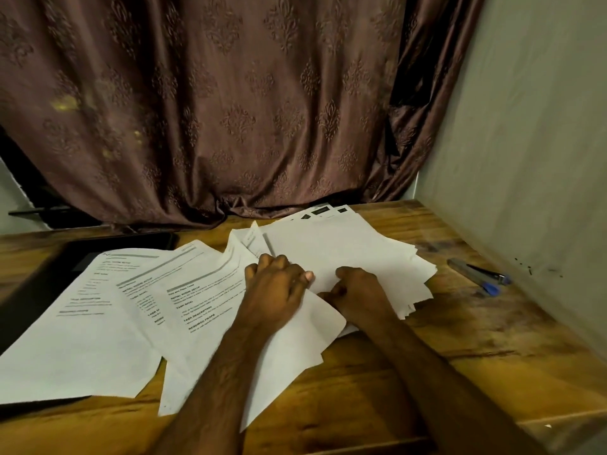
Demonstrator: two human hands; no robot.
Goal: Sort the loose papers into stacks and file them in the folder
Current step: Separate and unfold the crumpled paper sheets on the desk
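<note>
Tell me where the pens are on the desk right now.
The pens lie on the bare wooden desk at its right side in the head view, close to the wall and just right of the fanned pile of papers.

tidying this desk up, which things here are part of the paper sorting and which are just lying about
Part of the job:
- fanned pile of blank white sheets, under both hands
- printed white sheets spread at left
- dark flat folder partly under them

Lying about:
- blue-capped pens near the wall
- brown patterned curtain
- wooden table
</note>
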